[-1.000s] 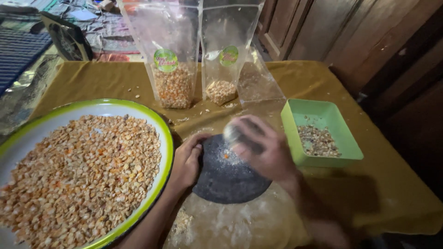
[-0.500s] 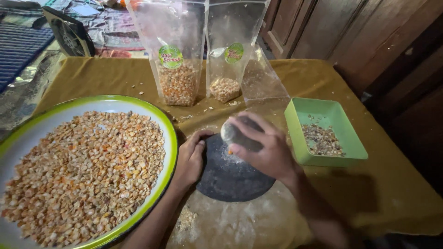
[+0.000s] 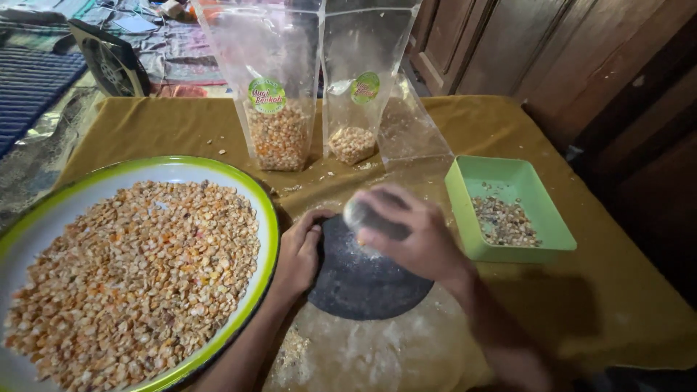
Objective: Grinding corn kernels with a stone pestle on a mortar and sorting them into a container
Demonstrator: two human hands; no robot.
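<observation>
While the right hand is blurred in the head view, its fingers are clearly curled tight around a smooth grey stone, held tilted over the dark round grinding slab. Stone's lower end is at the slab's upper part; can't tell if it actually touches.

Left hand: fingers bent, loosely closed, resting on the slab's left edge, gripping nothing else visible. It sits between the slab and the big tray.

Slab lies on a clear plastic sheet dusted with pale crumbs, on the counter with its mustard-yellow cloth.

Around it:
- Large round white tray with green rim, left, full of orange-yellow cracked kernels. Rim just beside the left hand.
- Green square plastic dish, right of the slab, near the right hand, small pile of greyish-brown bits in it.
- Two upright clear pouches with round green labels behind the slab: left pouch about a third full of kernels, right pouch with less.
- A third clear pouch leans beside them, looks nearly empty.
- Loose kernels scattered on the cloth near the pouches.
</observation>
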